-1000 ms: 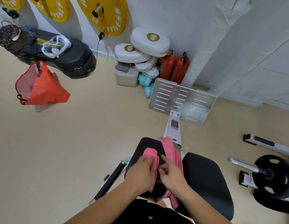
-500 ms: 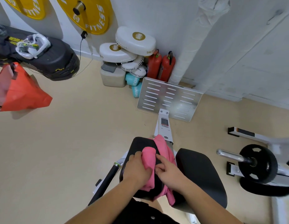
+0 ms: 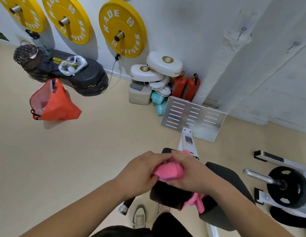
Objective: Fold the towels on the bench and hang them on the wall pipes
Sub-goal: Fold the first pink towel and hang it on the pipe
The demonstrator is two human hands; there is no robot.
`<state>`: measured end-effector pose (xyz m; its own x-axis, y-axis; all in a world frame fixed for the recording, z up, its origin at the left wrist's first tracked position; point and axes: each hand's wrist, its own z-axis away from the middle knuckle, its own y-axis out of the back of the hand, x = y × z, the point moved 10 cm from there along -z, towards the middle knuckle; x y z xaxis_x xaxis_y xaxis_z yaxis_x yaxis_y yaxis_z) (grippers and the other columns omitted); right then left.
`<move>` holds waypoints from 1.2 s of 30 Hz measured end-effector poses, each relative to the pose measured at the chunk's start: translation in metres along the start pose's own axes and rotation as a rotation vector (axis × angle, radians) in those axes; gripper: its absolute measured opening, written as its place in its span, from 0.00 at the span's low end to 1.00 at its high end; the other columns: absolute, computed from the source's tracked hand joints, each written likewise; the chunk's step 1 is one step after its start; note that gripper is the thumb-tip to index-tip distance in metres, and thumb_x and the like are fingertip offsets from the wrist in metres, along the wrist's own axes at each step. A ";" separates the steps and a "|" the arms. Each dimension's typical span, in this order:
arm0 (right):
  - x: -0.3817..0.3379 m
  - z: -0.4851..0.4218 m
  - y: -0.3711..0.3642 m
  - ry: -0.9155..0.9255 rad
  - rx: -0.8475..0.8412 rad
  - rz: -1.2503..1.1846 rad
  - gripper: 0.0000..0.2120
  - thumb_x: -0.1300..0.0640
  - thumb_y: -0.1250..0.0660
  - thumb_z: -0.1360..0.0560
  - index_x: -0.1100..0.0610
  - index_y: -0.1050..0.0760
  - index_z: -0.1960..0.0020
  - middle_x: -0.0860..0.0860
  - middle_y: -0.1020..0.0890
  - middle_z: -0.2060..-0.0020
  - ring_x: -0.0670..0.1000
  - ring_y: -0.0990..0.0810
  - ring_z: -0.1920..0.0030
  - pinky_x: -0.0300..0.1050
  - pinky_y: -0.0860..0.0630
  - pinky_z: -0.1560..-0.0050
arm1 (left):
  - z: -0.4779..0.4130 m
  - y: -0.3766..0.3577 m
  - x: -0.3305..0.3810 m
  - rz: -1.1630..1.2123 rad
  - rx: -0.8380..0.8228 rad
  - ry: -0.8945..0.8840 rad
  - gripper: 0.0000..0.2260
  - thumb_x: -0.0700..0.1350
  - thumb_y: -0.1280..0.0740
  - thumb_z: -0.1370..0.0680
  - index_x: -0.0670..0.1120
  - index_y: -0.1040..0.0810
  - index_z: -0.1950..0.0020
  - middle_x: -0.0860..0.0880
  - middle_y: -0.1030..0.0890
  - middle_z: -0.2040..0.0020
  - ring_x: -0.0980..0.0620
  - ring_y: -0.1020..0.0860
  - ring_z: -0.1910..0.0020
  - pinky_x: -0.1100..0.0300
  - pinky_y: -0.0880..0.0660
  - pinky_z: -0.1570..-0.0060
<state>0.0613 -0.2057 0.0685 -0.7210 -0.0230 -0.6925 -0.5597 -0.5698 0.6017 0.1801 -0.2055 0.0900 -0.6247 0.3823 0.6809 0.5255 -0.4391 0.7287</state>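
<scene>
A pink towel point(image 3: 167, 171) is bunched between both of my hands above the black padded bench point(image 3: 166, 194). My left hand point(image 3: 142, 171) grips its left side with the fingers curled under. My right hand point(image 3: 191, 171) clasps its right side from above. A second piece of pink towel point(image 3: 196, 202) hangs down in the gap between the bench's two pads; whether it joins the held one is hidden. Metal pegs point(image 3: 119, 35) stick out of the white wall, each carrying a yellow weight plate point(image 3: 122, 30).
A perforated metal footplate point(image 3: 193, 118) stands ahead of the bench. White pads point(image 3: 163, 63) and two red extinguishers point(image 3: 186, 86) crowd the wall base. An orange bag point(image 3: 53, 103) and black step platform point(image 3: 76, 74) are at left. A barbell plate point(image 3: 289, 187) lies right.
Both hands have lifted and closed together around the pink towel, gathering it into a tight bundle. The camera view has swung up, showing more of the wall and yellow plates.
</scene>
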 end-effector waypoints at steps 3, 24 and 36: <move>-0.003 0.000 0.019 -0.104 0.060 -0.059 0.17 0.39 0.25 0.36 0.40 0.24 0.49 0.42 0.18 0.55 0.42 0.19 0.53 0.48 0.18 0.49 | 0.010 0.034 -0.009 0.052 0.096 0.060 0.27 0.46 0.28 0.28 0.56 0.29 0.30 0.61 0.24 0.41 0.63 0.24 0.46 0.68 0.26 0.47; -0.070 -0.087 0.011 -0.171 0.252 -0.767 0.15 0.42 0.32 0.22 0.46 0.23 0.40 0.51 0.14 0.49 0.56 0.12 0.53 0.57 0.16 0.46 | 0.024 0.106 -0.167 1.060 0.150 0.605 0.16 0.44 0.22 0.33 0.42 0.16 0.46 0.39 0.14 0.48 0.42 0.17 0.50 0.51 0.21 0.47; -0.210 -0.246 -0.033 -0.178 0.713 -0.696 0.15 0.60 0.30 0.21 0.41 0.23 0.42 0.41 0.17 0.50 0.47 0.16 0.49 0.57 0.17 0.45 | 0.043 0.320 -0.320 0.798 0.338 0.417 0.21 0.36 0.26 0.25 0.59 0.19 0.39 0.52 0.17 0.48 0.55 0.22 0.63 0.60 0.20 0.56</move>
<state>0.3316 -0.3842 0.0961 -0.1589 0.2836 -0.9457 -0.9504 0.2154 0.2243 0.5728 -0.4328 0.1083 -0.1312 -0.2760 0.9522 0.9828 -0.1622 0.0885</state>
